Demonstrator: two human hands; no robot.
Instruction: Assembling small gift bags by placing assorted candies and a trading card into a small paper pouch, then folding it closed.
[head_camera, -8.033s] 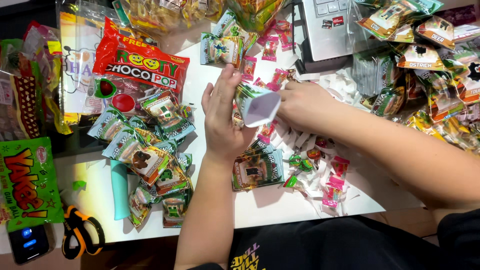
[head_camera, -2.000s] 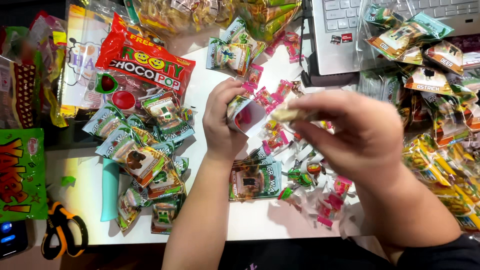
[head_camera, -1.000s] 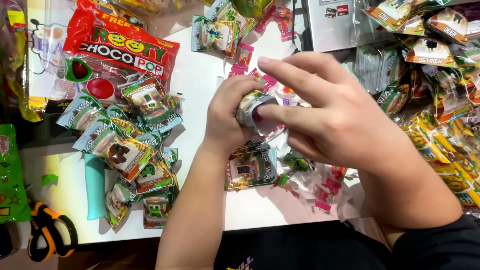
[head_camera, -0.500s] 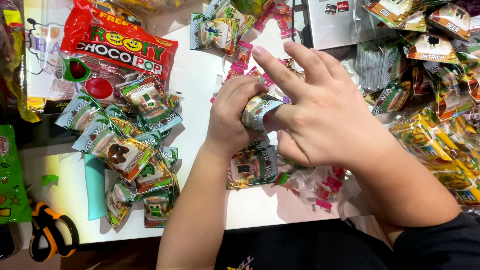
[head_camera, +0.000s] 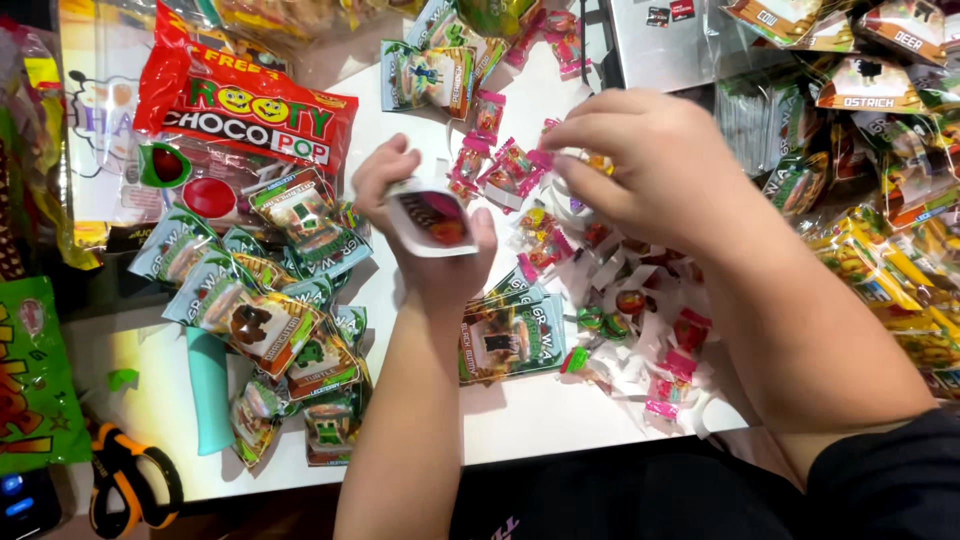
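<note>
My left hand (head_camera: 420, 235) holds a small white open pouch (head_camera: 432, 215) with red and dark sweets showing inside, raised over the white table (head_camera: 540, 415). My right hand (head_camera: 650, 165) is to its right, over a heap of small wrapped candies (head_camera: 620, 290), with its fingertips pinched on a small clear-wrapped candy (head_camera: 585, 160). Several pink candy wrappers (head_camera: 505, 165) lie between the two hands. A green snack packet (head_camera: 512, 340) lies under my left wrist.
A large red candy bag (head_camera: 250, 110) lies at the upper left above a pile of green and teal packets (head_camera: 270, 320). Yellow and green toy packets (head_camera: 880, 230) crowd the right side. Orange-handled scissors (head_camera: 125, 480) and a teal tube (head_camera: 210, 390) lie at the lower left.
My right hand has come off the pouch and moved right and up over the candy heap. The pouch, earlier covered by both hands, now shows open in my left hand.
</note>
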